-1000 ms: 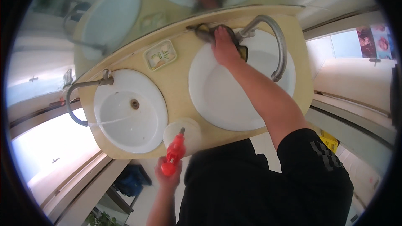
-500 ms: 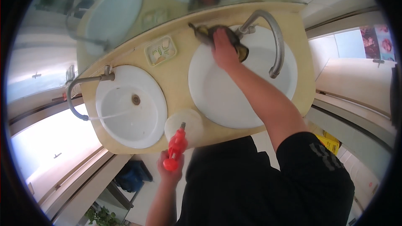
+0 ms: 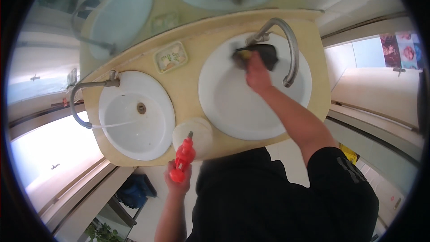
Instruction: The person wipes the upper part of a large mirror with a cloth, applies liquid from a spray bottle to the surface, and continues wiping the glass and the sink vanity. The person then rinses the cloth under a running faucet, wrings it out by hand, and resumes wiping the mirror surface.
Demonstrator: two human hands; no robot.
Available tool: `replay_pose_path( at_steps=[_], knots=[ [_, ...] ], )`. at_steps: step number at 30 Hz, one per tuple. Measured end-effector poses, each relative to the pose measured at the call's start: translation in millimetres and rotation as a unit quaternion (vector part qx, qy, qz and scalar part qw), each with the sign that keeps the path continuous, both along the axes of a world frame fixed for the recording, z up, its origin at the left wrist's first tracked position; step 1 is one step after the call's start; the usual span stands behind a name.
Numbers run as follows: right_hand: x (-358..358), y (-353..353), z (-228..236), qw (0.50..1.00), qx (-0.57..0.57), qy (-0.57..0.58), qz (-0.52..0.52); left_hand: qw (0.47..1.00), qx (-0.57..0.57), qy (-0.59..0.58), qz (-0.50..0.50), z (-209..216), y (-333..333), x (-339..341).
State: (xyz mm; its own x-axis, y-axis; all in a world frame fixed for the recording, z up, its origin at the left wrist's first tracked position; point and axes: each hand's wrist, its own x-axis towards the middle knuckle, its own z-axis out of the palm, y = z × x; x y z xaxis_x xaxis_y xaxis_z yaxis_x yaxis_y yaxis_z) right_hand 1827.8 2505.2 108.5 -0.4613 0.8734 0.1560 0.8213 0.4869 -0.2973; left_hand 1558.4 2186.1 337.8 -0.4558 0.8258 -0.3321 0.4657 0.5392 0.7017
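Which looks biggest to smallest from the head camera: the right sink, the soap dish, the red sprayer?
1. Right sink, clearly largest.
2. Red sprayer in the left hand and soap dish look about alike; the sprayer may sit nearer the camera, so I won't rank them.

Head camera, one view only: worn on my head, facing steeply down over my own torso. Wide fisheye, edges bending toward a dark rim. Near range: the yellow countertop (image 3: pixel 188 85) with two white basins fills the centre, mirror at top, floor at bottom. My forearms enter from the lower edge
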Motion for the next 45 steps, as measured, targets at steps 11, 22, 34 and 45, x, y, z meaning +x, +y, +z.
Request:
replay_pose_path(
  at_steps=[11, 22, 34, 45],
  knots=[
    [61, -34, 118, 0.558, -0.522, 0.581, -0.282, 0.997, 0.017, 0.068, -0.037, 29, 42, -16],
    [43, -50, 267, 0.898, -0.120, 0.416, -0.082, 0.901, 0.154, 0.229, -0.334, 91, 191, 143],
    [0, 28, 324, 0.988, -0.144, 0.026, -0.056, 0.963, 0.110, -0.183, -0.164, 28, 263, 189],
    [-10, 166, 281, 0.845, -0.512, 0.109, -0.109, 0.970, 0.131, -0.073, -0.194, 25, 260, 201]
  ],
)
